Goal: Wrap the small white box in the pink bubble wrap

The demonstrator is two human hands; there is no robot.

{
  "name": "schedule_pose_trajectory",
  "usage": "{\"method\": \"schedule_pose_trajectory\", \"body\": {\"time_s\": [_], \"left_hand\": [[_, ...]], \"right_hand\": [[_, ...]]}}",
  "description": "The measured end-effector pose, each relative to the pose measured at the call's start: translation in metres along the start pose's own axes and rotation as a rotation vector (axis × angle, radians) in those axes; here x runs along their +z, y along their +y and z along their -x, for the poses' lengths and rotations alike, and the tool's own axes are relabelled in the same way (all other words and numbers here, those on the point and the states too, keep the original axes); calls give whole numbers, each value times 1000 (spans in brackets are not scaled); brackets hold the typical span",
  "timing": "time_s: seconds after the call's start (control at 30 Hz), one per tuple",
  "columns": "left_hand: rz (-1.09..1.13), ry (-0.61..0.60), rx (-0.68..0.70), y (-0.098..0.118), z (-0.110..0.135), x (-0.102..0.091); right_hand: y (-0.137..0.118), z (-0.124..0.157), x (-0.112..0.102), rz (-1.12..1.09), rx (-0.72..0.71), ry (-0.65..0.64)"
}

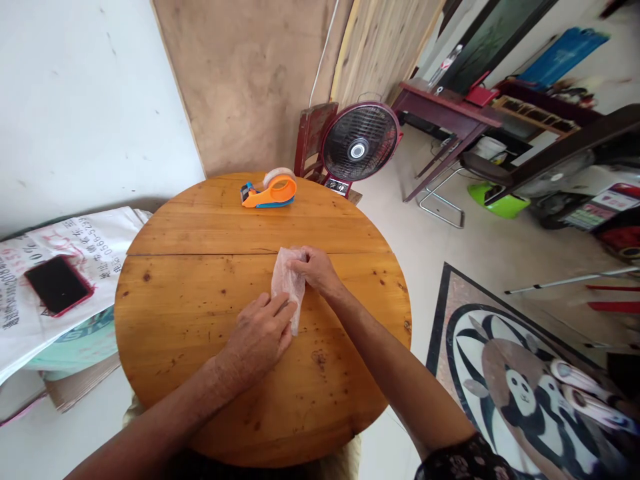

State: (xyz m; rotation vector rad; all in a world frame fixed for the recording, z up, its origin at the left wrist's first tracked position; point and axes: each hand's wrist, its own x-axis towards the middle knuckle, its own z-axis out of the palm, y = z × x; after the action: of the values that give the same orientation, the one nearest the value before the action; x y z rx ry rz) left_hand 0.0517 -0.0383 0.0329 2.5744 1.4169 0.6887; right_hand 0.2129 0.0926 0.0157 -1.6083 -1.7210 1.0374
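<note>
A folded, translucent piece of bubble wrap (281,273) lies lengthwise on the round wooden table (180,320), near its middle. My right hand (316,270) pinches the wrap's upper right edge between thumb and fingers. Across the lower part rests my left hand (263,330), palm down, its fingers stretched over the wrap and pressing on it. Whether anything is inside the wrap, I cannot tell. Beyond both hands, toward the table's far edge, stands an orange and blue tape dispenser (273,193) with a roll of tape on it; neither hand touches it.
A phone (59,285) lies on white printed sacks (107,233) left of the table. Behind the table stand a fan (360,141) and a wooden chair (313,137). Farther right are a dark red desk (450,107), a green basin (500,200) and a panda floor design (520,387).
</note>
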Motion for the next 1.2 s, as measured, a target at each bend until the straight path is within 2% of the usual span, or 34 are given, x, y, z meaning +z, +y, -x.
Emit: {"method": "schedule_pose_trajectory", "body": {"time_s": [0.13, 0.27, 0.43, 0.6, 0.77, 0.87, 0.93, 1.03, 1.13, 1.2], "left_hand": [[62, 46, -21, -1, 1, 4], [124, 73, -17, -3, 2, 6], [149, 126, -32, -5, 5, 11], [96, 248, -116, -5, 14, 12], [102, 301, -202, -2, 17, 15], [156, 369, -295, -3, 18, 18], [199, 366, -327, -6, 20, 18], [253, 285, -266, -13, 22, 18], [279, 233, -174, -19, 24, 17], [276, 240, -132, -23, 24, 18]], "right_hand": [[-11, 7, 0, -116, -17, -23], [-27, 28, -7, -332, -64, -126], [-34, 51, -17, -341, -192, -147], [-31, 66, -21, -306, -216, -193], [-36, 97, -14, -31, -328, -100], [-32, 119, -2, 93, -457, -15], [-25, 130, 8, 174, -558, 83], [-14, 139, 21, 255, -684, 213], [-7, 143, 29, 271, -756, 269], [-5, 144, 32, 273, -787, 292]]}}
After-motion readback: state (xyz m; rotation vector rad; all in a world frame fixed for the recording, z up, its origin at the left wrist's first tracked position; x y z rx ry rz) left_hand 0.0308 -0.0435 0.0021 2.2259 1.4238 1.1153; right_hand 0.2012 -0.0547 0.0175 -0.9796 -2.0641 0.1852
